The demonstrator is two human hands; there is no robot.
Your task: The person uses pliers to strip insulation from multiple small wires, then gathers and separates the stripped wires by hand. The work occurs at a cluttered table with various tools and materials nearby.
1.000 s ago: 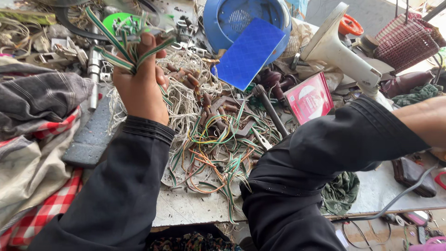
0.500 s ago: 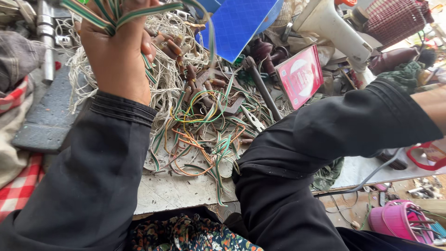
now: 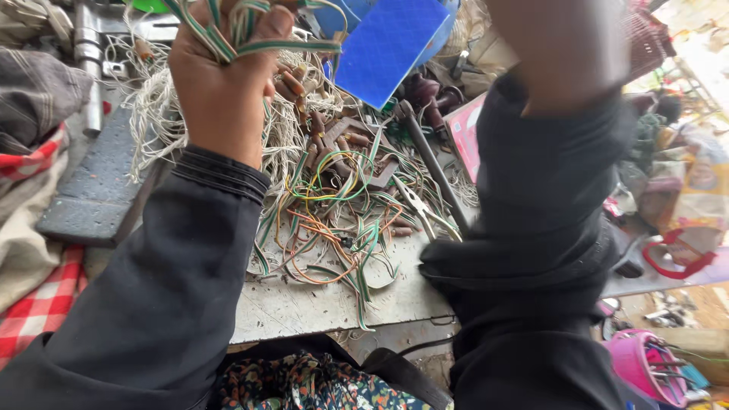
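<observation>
— While the left hand (image 3: 224, 83) is raised above the bench (image 3: 319, 304), what does it hold?
— A fistful of green-striped wires (image 3: 228, 30), gripped tight. The right forearm lifts out of view; its hand can't be told.

A blue plastic panel (image 3: 389, 47) stands tilted at the far side of a cluttered workbench (image 3: 304, 307), with a pink-edged card (image 3: 465, 137) to its right. A dark metal rod (image 3: 431, 163) and pliers (image 3: 416, 205) lie beside it. At left sit a grey slab (image 3: 95, 193) and red checked cloth (image 3: 39, 311); a pink basket (image 3: 642, 364) rests near right, below the bench.
</observation>
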